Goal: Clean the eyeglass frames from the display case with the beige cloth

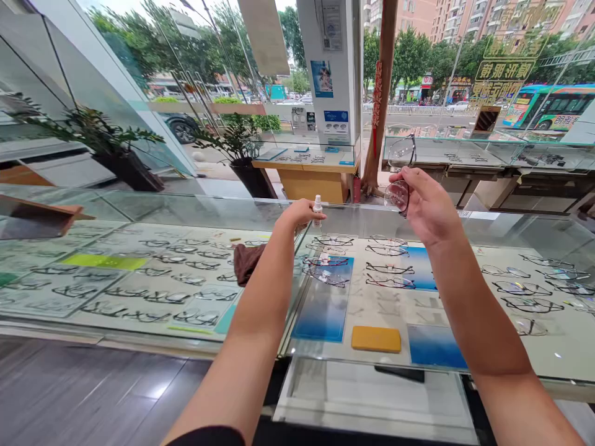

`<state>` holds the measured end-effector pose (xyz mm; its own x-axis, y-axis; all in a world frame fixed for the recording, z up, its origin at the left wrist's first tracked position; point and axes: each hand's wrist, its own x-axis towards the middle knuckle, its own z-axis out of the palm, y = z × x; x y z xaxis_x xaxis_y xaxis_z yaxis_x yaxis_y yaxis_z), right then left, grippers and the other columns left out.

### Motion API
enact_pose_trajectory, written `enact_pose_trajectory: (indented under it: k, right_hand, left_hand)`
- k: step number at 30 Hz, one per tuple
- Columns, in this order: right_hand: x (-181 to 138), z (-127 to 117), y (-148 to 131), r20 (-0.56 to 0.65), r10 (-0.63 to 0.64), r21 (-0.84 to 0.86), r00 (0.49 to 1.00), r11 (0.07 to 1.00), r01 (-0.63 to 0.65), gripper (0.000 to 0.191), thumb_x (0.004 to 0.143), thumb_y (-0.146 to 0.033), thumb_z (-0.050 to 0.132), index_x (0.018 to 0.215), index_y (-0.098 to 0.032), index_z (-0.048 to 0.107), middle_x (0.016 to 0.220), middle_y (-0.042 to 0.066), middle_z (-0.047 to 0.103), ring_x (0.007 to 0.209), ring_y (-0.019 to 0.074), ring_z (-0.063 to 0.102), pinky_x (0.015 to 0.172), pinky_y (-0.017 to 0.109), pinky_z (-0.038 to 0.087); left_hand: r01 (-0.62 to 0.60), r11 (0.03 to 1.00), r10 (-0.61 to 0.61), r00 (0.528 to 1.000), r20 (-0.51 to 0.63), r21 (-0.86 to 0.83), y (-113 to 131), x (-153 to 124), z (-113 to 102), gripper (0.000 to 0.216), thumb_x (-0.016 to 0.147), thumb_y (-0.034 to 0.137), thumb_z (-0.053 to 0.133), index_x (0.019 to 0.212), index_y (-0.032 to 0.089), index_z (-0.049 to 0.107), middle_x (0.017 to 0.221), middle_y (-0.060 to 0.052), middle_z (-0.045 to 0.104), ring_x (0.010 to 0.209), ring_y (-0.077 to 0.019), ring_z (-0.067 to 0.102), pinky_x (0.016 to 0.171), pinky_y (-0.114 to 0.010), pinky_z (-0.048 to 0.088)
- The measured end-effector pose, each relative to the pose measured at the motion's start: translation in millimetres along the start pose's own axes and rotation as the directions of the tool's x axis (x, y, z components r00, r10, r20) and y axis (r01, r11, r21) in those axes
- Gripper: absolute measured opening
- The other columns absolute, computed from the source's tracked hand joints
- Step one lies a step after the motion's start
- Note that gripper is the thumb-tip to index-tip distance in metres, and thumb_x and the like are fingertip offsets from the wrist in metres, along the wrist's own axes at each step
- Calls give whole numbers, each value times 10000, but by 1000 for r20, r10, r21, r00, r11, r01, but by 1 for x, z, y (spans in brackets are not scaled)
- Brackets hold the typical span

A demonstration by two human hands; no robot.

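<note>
My left hand is stretched out over the glass display counter and its fingers are closed round a small white spray bottle that stands on the glass top. My right hand is raised to the right of it and pinches a pair of thin-framed glasses, one lens up and one lens down by my fingers. A brown cloth lies on the counter just left of my left forearm.
Under the glass lie several rows of spectacle frames on white trays, with blue cards and a yellow case. Potted plants stand behind the counter. A second showcase and a shop window lie beyond.
</note>
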<state>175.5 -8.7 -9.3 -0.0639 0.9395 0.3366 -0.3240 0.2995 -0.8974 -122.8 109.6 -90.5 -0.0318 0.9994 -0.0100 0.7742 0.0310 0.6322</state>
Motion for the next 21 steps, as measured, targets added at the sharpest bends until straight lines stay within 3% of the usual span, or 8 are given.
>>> enact_pose_trajectory:
  k: [5,13,15,18,21]
  right_hand:
    - [0,-2,-3,28,-17,-23,999,1000,18,357,763,-539,850,817,-260,635,941,19,709,938,196,696,783,379,554]
    - [-1,-1,-2,19,-11,39,1000,999,10,319,740,-487,879,784,-258,661,909,14,732,875,178,677,798,359,561]
    - [-1,-1,-2,4,-4,56,1000,998,3,318,721,-476,894,782,-259,670,906,7,739,866,171,678,793,346,564]
    - [0,-2,-2,-11,14,88,1000,996,-13,320,696,-458,914,786,-259,680,895,-5,743,834,154,676,769,321,563]
    - [2,-3,-1,-9,21,112,1000,993,-20,326,685,-445,927,789,-251,687,867,-13,737,795,131,665,732,289,553]
  left_hand:
    - [115,993,-115,993,5,-1,-19,9,7,329,466,301,928,585,196,640,463,-12,558,477,-187,503,575,-346,397]
    - [134,990,-134,991,3,-54,-19,8,2,467,355,363,989,515,208,578,426,-4,507,482,-196,498,582,-350,387]
    - [154,984,-159,986,-54,-85,-19,5,-8,499,429,462,979,516,216,554,429,-17,475,531,-244,544,626,-369,402]
    - [142,972,-186,953,-239,-188,-16,2,-27,438,721,588,790,649,232,546,553,-63,531,723,-332,633,737,-408,450]
    - [38,951,-182,871,-456,-306,0,-2,-41,161,881,371,582,936,223,548,858,-107,615,954,-324,628,866,-417,466]
